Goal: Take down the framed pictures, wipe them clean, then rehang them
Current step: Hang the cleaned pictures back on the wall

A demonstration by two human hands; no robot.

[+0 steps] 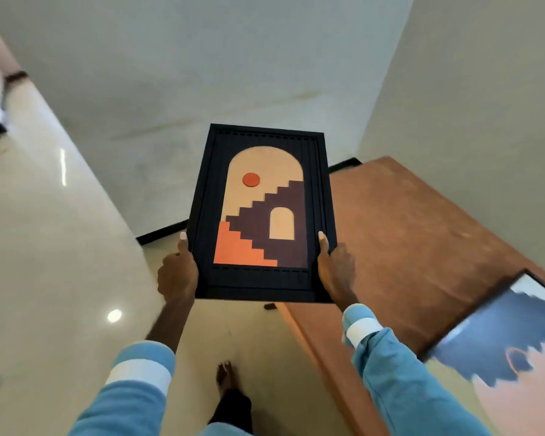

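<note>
We hold the black-framed picture [261, 215] up in front of us, off any surface, face toward us and upright, with its arch, stepped staircase and orange disc the right way up. Our left hand [177, 275] grips the lower left edge of the frame, with the thumb lying up along the side and the fingers curled behind it. Our right hand [335, 272] clamps the lower right edge, thumb pressed flat on the front rail. Its fingers are hidden behind the frame, so we cannot tell how they lie.

The frame hangs over the left edge of the brown table [422, 240], touching nothing but our hands. A second framed picture [501, 338], blue and pink, lies flat at the near end of that table, and seems to reach past the table's left edge. Behind everything is the pale wall [202, 73]. Below is the glossy floor [60, 247], with our bare foot [225, 376] on it.

We judge this a carrying step, with the picture off the wall and in transit. Whether it is headed to the table for wiping or back to be hung, we cannot say. No cloth shows, and no hook or nail is visible on the wall. Setting it down calls for tipping it flat onto the bare top, apart from the other picture. Rehanging calls for finding the hook first and keeping both grips level.
</note>
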